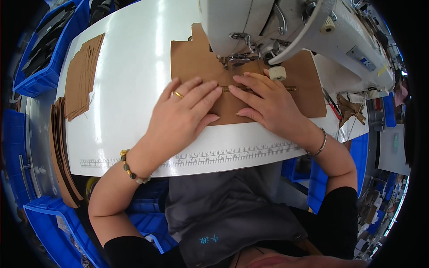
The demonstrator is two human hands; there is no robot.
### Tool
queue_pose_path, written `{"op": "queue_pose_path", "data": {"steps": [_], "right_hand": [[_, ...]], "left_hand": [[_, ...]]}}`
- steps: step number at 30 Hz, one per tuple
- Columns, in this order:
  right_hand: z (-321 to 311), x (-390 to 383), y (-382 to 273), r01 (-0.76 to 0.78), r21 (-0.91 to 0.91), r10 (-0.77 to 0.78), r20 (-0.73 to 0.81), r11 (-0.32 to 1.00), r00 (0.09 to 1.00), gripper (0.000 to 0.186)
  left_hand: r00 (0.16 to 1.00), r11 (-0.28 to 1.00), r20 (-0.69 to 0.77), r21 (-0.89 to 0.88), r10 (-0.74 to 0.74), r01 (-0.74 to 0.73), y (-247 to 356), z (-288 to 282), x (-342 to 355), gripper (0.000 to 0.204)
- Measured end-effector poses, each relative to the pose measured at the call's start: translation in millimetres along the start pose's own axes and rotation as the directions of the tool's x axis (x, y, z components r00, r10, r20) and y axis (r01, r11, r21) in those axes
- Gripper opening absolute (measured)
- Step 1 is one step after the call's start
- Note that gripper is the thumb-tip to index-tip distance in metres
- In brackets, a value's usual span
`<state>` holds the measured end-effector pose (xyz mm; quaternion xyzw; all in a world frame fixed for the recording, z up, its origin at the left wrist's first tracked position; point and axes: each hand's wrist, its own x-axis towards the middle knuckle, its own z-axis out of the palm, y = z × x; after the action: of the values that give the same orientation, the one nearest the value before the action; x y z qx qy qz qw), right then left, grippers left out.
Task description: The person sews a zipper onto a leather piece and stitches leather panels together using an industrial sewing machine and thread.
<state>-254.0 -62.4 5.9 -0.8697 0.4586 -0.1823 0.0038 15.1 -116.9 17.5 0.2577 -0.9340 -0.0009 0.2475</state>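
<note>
A brown fabric panel lies flat on the white sewing table, partly under the head of a sewing machine. Across its middle runs a zipper with brass-coloured teeth, mostly covered by my fingers. My left hand rests flat on the panel's left part, fingers stretched toward the zipper; a ring and a beaded bracelet are on it. My right hand presses on the panel over the zipper, fingers spread, just in front of the needle area. The needle itself is hard to make out.
A stack of brown fabric pieces lies at the table's left, with long brown strips hanging off that edge. Blue bins stand around. A printed ruler follows the front edge. Scraps and a red-handled tool lie right.
</note>
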Motion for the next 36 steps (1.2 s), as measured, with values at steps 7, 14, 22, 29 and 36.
{"op": "queue_pose_path", "data": {"steps": [7, 14, 22, 29, 36], "right_hand": [[-2.6, -5.6, 15.0, -0.186, 0.057, 0.179, 0.111, 0.981, 0.978, 0.050], [0.1, 0.2, 30.7, -0.169, 0.123, 0.164, 0.057, 0.978, 0.985, 0.047], [0.4, 3.2, 35.1, -0.191, 0.119, 0.184, 0.066, 0.974, 0.981, 0.046], [-3.7, 12.7, 33.9, -0.195, 0.115, 0.186, 0.079, 0.974, 0.979, 0.047], [-57.3, -32.3, 44.3, 0.123, -0.325, -0.189, -0.180, 0.938, 0.965, 0.032]], "left_hand": [[0.980, 0.996, 0.186, -0.052, -0.068, 0.079, 7.7, 13.4, 8.9, 0.048], [0.991, 0.997, 0.127, -0.057, -0.049, 0.057, -4.5, 27.1, 19.5, 0.047], [0.992, 0.994, 0.107, -0.084, -0.062, 0.071, -9.4, 29.2, 21.8, 0.045], [0.995, 0.993, 0.087, -0.098, -0.057, 0.065, -11.1, 29.8, 21.4, 0.044], [0.997, 0.990, 0.070, -0.131, -0.045, 0.054, -12.1, 30.6, 21.7, 0.044]]}}
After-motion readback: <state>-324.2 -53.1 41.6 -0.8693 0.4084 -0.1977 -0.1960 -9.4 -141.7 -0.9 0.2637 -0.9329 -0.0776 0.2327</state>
